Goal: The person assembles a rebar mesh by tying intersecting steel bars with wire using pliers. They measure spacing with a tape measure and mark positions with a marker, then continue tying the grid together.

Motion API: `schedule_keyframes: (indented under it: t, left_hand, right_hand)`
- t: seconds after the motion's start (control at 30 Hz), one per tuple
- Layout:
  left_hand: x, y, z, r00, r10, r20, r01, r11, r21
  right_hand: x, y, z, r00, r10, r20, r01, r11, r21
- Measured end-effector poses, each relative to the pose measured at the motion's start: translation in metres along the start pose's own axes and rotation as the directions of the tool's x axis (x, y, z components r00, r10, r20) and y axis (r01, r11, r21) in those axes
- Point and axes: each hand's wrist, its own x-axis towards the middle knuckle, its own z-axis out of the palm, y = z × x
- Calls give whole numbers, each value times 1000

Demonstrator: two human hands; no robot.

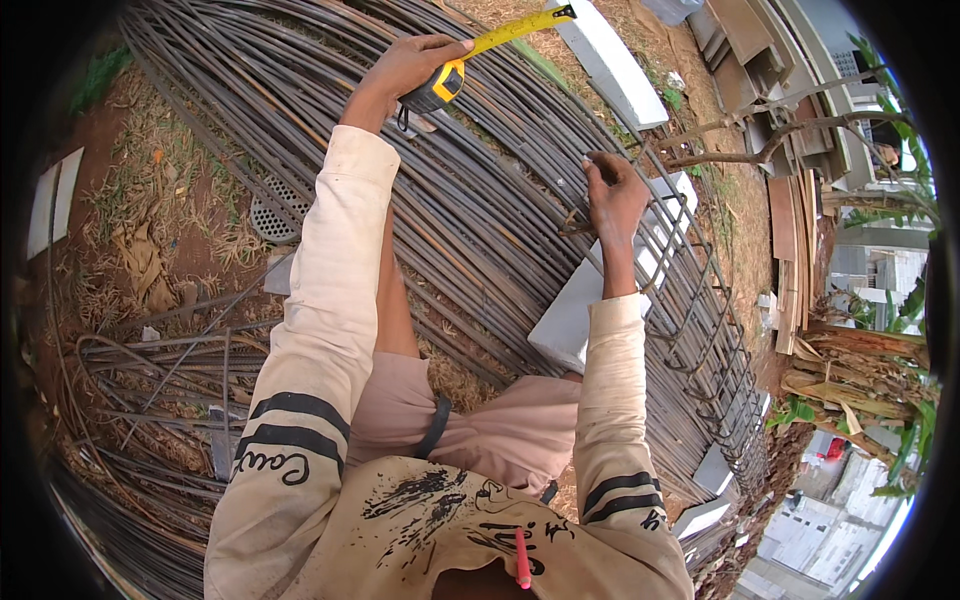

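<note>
A black and yellow tape measure (434,90) is gripped in my left hand (395,72), over the far part of a wide bundle of steel rebar (480,230). Its yellow blade (515,31) sticks out to the upper right, the tip near a pale block (612,68). Farther right, my right hand (617,198) is curled with thumb and forefinger close together above the bars. A tiny pale speck shows at those fingertips, too small to name. Below that hand, a second pale block (562,330) lies among the bars, beside a tied rebar cage (690,290).
Bent rods (160,375) lie in a tangle at the left, near a perforated grey piece (278,210). Wooden boards (785,235) and a bare branch (790,130) are at the right. Dry grass and reddish soil (150,200) surround the bars.
</note>
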Motion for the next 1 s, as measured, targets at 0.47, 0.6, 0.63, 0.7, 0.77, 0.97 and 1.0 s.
schedule_keyframes:
  t: [0.47,0.6,0.63,0.7,0.77,0.97,1.0]
  left_hand:
    - [27,13,51,901,92,424,-344,747,569]
    - [32,17,56,913,78,401,-324,737,593]
    - [32,19,57,921,69,383,-311,724,616]
    - [34,25,59,919,61,389,-311,718,622]
    - [36,23,59,922,49,384,-301,715,631]
    - [38,19,56,924,26,382,-284,715,639]
    - [39,20,56,921,25,389,-289,713,638]
  right_hand:
    - [15,32,0,987,110,116,-127,981,147]
    - [19,26,-5,985,111,135,-127,985,118]
    - [18,23,-6,983,116,141,-131,986,102]
    - [21,26,-9,987,103,126,-117,988,104]
    - [23,20,-8,988,98,117,-110,989,96]
    - [28,13,-6,971,169,168,-179,983,45]
    - [29,19,-5,978,137,158,-143,989,29]
